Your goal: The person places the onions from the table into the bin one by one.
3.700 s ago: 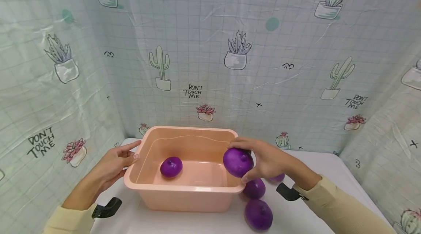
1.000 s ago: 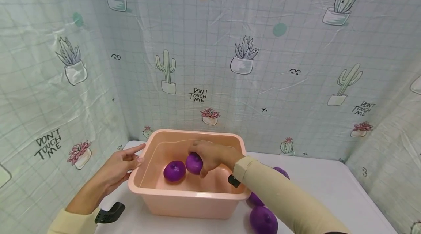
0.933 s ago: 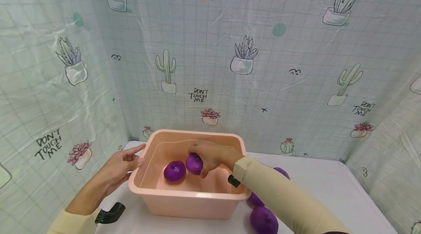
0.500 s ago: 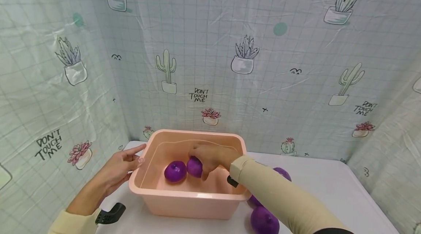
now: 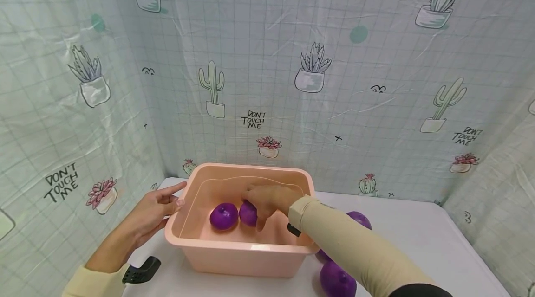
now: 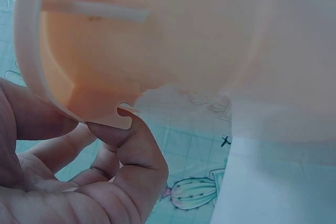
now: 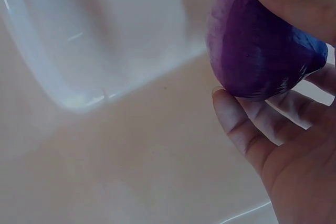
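A peach-coloured plastic basin [image 5: 238, 259] stands on the table. My left hand [image 5: 146, 216] pinches its left rim between thumb and fingers; the left wrist view shows the hand [image 6: 115, 177] close up at the basin's edge [image 6: 29, 51]. Inside the basin, my right hand [image 5: 269, 200] holds a purple onion [image 5: 248, 214], low near the floor. In the right wrist view, thumb and fingers curl around that onion [image 7: 257, 45], which tapers at one end. Another purple onion [image 5: 224, 216] lies in the basin, just left of the held one.
On the white table [image 5: 401, 222], right of the basin, more purple onions lie: one in front [image 5: 336, 279], one farther back [image 5: 360, 219] and one partly hidden by the right sleeve [image 5: 351, 232]. A cactus-print sheet [image 5: 267, 55] hangs behind and at both sides.
My right hand has carried its onion from over the basin's right rim leftward and down inside, beside the other onion. During the last second it sank slightly. The left hand keeps its place.
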`<action>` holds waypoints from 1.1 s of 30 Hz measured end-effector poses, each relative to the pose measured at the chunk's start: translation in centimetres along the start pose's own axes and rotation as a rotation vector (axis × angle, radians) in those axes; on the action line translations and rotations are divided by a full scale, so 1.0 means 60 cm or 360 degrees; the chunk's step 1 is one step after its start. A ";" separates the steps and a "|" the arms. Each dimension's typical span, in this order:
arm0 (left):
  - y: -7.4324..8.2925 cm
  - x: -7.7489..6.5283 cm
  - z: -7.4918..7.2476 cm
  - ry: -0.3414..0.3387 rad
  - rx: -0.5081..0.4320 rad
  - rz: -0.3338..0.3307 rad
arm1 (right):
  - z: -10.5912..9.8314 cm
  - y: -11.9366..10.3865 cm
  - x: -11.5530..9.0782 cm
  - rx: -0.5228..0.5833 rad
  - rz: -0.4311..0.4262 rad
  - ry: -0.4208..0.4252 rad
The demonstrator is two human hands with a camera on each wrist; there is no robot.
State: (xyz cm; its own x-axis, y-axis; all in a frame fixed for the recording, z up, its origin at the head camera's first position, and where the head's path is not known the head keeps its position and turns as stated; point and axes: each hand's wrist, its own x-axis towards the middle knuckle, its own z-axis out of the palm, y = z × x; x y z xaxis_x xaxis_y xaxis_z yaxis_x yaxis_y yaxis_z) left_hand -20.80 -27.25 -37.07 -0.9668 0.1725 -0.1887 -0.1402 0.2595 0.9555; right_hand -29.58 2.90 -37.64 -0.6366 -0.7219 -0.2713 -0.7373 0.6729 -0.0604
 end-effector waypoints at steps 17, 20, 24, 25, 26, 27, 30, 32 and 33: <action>0.005 0.001 0.001 0.0032 0.0015 -0.0006 | -0.005 0.001 -0.001 -0.0026 -0.0012 0.0020; 0.004 -0.001 0.001 0.0032 0.0023 -0.0026 | -0.002 -0.001 0.001 0.0001 -0.0031 0.0005; 0.004 -0.001 0.001 0.0033 0.0036 -0.0029 | 0.001 -0.004 0.002 -0.0030 -0.0055 -0.0007; 0.004 -0.001 0.002 0.0033 0.0039 -0.0025 | 0.001 -0.004 0.002 -0.0042 -0.0061 -0.0004; 0.005 0.000 0.002 0.0034 0.0037 -0.0023 | 0.001 -0.005 0.002 -0.0026 -0.0047 -0.0004; 0.005 0.000 0.002 0.0036 0.0035 -0.0024 | 0.001 -0.005 0.003 0.0001 -0.0031 -0.0004; 0.005 -0.001 0.003 0.0036 0.0038 -0.0032 | 0.001 -0.004 0.004 0.0083 0.0021 -0.0024; 0.004 -0.002 0.003 0.0038 0.0034 -0.0033 | -0.001 -0.004 0.005 0.0119 0.0033 -0.0011; 0.004 -0.002 0.003 0.0038 0.0033 -0.0031 | -0.002 -0.004 0.005 0.0127 0.0033 0.0004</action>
State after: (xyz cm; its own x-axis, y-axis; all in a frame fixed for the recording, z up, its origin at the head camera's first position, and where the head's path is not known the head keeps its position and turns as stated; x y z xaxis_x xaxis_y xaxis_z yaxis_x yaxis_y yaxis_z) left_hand -20.67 -27.02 -36.87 -0.9687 0.1448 -0.2015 -0.1548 0.2821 0.9468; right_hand -29.64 2.51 -37.61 -0.6522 -0.7079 -0.2710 -0.7036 0.6984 -0.1312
